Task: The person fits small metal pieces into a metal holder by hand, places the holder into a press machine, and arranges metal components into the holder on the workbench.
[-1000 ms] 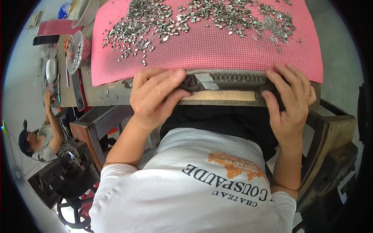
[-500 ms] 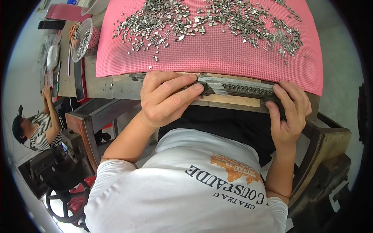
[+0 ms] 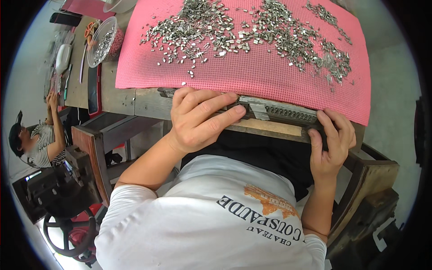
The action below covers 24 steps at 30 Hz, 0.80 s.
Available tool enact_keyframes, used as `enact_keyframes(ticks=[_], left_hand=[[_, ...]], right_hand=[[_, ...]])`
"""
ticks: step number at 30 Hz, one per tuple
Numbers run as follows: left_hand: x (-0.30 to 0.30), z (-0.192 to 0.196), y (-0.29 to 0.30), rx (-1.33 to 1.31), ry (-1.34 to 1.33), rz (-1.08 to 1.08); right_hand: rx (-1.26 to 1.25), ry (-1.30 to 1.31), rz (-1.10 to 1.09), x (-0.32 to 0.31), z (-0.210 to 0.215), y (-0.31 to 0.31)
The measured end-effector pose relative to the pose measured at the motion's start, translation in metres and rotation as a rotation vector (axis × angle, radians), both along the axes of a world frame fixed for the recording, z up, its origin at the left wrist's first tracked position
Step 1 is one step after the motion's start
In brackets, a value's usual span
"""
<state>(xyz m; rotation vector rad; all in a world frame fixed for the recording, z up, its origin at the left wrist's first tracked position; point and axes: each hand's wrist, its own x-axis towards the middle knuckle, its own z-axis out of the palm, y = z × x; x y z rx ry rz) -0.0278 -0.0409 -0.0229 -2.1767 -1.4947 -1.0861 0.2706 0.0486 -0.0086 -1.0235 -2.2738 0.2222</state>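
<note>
A long dark metal bar-shaped fixture (image 3: 288, 113) lies along the near edge of the workbench, with a row of small rounded recesses in its right half. A lighter grey plate (image 3: 259, 112) crosses it left of the recesses. My left hand (image 3: 200, 112) is closed over the left part, its thumb hidden and its fingertips just left of the plate. At the right end, my right hand (image 3: 334, 141) pinches the fixture between thumb and bent fingers. Beyond the fixture, many small shiny metal pieces (image 3: 279, 38) are scattered in heaps on a pink textured mat (image 3: 252, 74).
A clear round tub (image 3: 102, 42) of small metal pieces stands left of the mat, near orange-handled scissors (image 3: 90, 30) and a dark red-edged flat object (image 3: 94, 90). A pale wood strip (image 3: 272, 127) runs below the fixture. Another person (image 3: 47, 139) sits at far left beside a handwheel machine (image 3: 69, 234).
The whole view has tilted slightly, so the mat's right side sits lower. My left fingertips appear a little closer to the grey plate; my right hand keeps its hold on the end.
</note>
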Motion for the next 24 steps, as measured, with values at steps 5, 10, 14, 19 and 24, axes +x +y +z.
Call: enact_keyframes(ticks=[5, 10, 14, 19, 24], left_hand=[[0.002, 0.005, -0.003, -0.083, -0.035, -0.042], [0.012, 0.003, 0.001, -0.102, -0.073, 0.03], [0.01, 0.001, 0.003, -0.114, -0.092, 0.027], [0.008, 0.001, 0.008, -0.118, -0.097, 0.01], [0.012, 0.002, 0.01, -0.123, -0.091, 0.021]], right_hand=[[-0.026, -0.101, -0.021, 0.008, 0.009, 0.001], [-0.044, -0.173, 0.012, 0.005, 0.019, 0.01], [-0.036, -0.141, 0.062, -0.016, 0.032, 0.022], [0.019, -0.155, 0.219, -0.051, 0.045, 0.046], [0.014, -0.198, 0.379, -0.103, 0.044, 0.08]])
